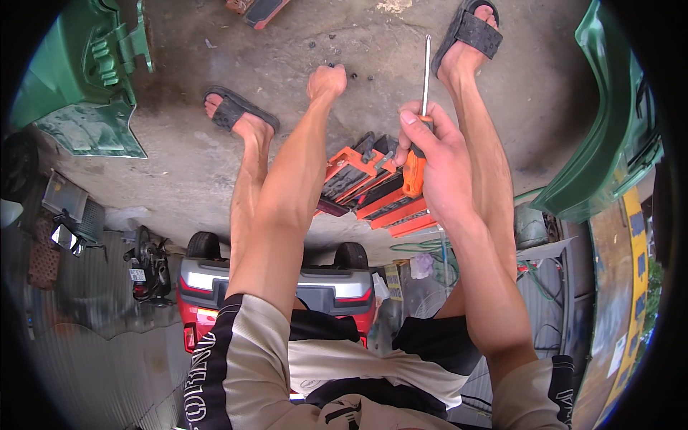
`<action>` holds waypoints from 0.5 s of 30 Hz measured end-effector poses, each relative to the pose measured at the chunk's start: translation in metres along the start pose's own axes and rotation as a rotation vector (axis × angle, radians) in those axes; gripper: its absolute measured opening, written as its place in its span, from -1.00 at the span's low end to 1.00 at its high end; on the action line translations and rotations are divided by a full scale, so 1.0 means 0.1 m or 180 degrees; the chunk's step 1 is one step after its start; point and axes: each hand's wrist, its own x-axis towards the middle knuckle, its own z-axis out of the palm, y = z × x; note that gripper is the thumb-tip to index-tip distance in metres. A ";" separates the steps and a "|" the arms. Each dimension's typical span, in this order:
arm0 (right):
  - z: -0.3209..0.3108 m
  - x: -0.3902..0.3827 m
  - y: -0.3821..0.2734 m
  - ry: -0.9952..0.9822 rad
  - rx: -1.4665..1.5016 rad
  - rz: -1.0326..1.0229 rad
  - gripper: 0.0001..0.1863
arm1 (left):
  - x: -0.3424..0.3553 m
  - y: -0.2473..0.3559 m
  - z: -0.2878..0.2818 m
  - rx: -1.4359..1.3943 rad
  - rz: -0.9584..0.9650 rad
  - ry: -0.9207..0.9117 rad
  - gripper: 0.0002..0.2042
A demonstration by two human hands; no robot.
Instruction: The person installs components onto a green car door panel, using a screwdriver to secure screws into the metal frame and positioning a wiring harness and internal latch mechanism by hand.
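My left hand [326,83] reaches down to the concrete floor with its fingers curled under, beside small dark pieces [354,76] scattered there; whether it grips one is hidden. My right hand [437,150] holds a screwdriver [427,68] by its orange-and-black handle, the metal shaft pointing away from me. Below both hands, between my legs, lie several orange-and-dark tool cases or trays [387,204], partly covered by my right hand.
Green molded panels [79,107] [580,172] lie at left and right. An orange-black object [258,11] lies at the top. My sandaled feet [240,115] rest on the floor. Behind me are a red-and-silver wheeled object [272,276] and tangled green hose [423,247].
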 end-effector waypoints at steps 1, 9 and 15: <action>0.01 0.00 -0.01 -0.0005 -0.0049 0.0040 -0.83 | 0.05 -0.13 0.04 -0.0184 -0.0232 -0.0040 -0.51; -0.05 0.01 0.10 -0.0011 -0.0056 -0.0013 -0.83 | 0.05 -0.40 0.28 -0.1008 0.0398 0.0105 -0.60; 0.01 0.02 0.09 -0.0086 -0.0104 -0.0032 -0.83 | 0.17 -0.39 0.09 -0.0457 0.0575 0.0665 -0.45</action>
